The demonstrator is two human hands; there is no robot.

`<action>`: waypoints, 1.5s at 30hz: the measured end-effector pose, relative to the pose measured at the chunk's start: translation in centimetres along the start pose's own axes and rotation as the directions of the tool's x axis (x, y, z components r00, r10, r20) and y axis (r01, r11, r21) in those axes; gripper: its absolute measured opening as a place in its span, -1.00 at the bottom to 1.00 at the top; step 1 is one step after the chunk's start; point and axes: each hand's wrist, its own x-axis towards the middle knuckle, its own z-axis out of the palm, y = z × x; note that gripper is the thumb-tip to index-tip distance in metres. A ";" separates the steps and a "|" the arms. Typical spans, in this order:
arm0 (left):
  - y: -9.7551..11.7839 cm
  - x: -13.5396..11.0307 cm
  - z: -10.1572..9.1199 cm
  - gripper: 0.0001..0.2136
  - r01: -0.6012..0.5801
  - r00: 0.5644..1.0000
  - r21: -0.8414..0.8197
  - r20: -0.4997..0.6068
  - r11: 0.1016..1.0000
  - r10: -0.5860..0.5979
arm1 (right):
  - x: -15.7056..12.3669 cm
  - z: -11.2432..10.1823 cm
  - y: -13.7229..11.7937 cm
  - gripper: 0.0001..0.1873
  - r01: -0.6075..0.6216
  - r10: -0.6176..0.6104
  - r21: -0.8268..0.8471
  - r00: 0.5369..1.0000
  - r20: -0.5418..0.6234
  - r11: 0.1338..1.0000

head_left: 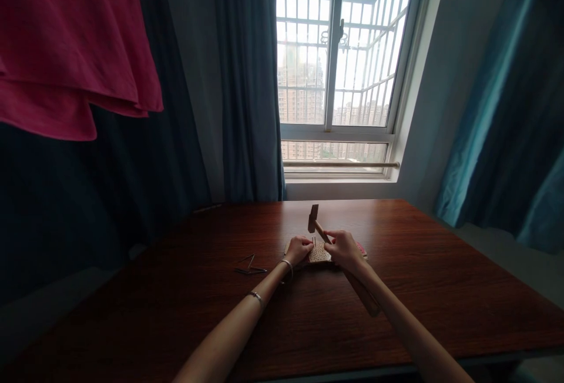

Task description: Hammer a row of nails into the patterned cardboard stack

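Pinching apparent nail (313,241) with left hand (299,248) at perforated block (319,253) on desk (409,277) | gripping hammer (313,217), head raised, in right hand (345,249) | probably best to keep nail upright and tap squarely

The person's right hand (346,248) is gripping a hammer (313,219) above a hole-dotted board (319,253) on the brown table (418,283). The left hand (299,249) is bending its fingertips close to thin upright nails (315,242); loose nails (250,270) are lying farther left, and a window (304,66) is shining behind.
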 end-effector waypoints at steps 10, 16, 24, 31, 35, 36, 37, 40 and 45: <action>-0.4 0.2 0.1 -0.75 -0.012 1.000 0.017 0.024 1.000 0.012 | -0.6 0.1 1.8 -0.47 -0.102 0.114 0.208 0.992 -0.050 0.973; -1.0 0.7 0.3 -0.69 0.061 0.996 -0.059 0.063 0.996 -0.057 | -2.0 -0.9 4.7 -0.41 -0.159 0.244 0.497 0.963 -0.111 0.853; -2.3 1.6 -0.2 -0.66 0.109 0.993 -0.248 -0.015 0.963 -0.116 | -4.1 -2.7 11.2 -0.21 -0.224 0.393 0.606 0.906 -0.160 0.763; -2.8 1.0 -4.7 -0.70 0.104 0.989 -0.250 -0.076 0.963 -0.127 | -5.9 -4.7 14.5 -0.40 -0.358 0.455 0.359 0.859 -0.235 0.862; -3.5 -0.3 -8.0 -0.69 0.067 0.996 -0.196 -0.044 0.978 -0.077 | -6.2 -5.2 15.9 -0.44 -0.384 0.451 0.272 0.855 -0.257 0.882; -3.7 -0.7 -8.7 -0.69 0.064 0.997 -0.163 -0.036 0.985 -0.070 | -6.2 -5.2 16.3 -0.44 -0.383 0.448 0.267 0.857 -0.254 0.884; -4.0 -1.2 -9.5 -0.69 0.060 0.997 -0.121 -0.032 0.991 -0.064 | -6.2 -5.2 16.8 -0.43 -0.382 0.445 0.264 0.860 -0.250 0.886; -5.2 -2.5 -11.4 -0.70 0.048 0.998 0.006 -0.037 0.999 -0.048 | -6.2 -5.2 17.7 -0.44 -0.385 0.444 0.253 0.863 -0.242 0.887; -7.1 -4.3 -13.9 -0.73 0.072 0.997 0.190 -0.014 0.979 -0.071 | -6.2 -5.5 17.7 -0.49 -0.418 0.451 0.178 0.861 -0.237 0.891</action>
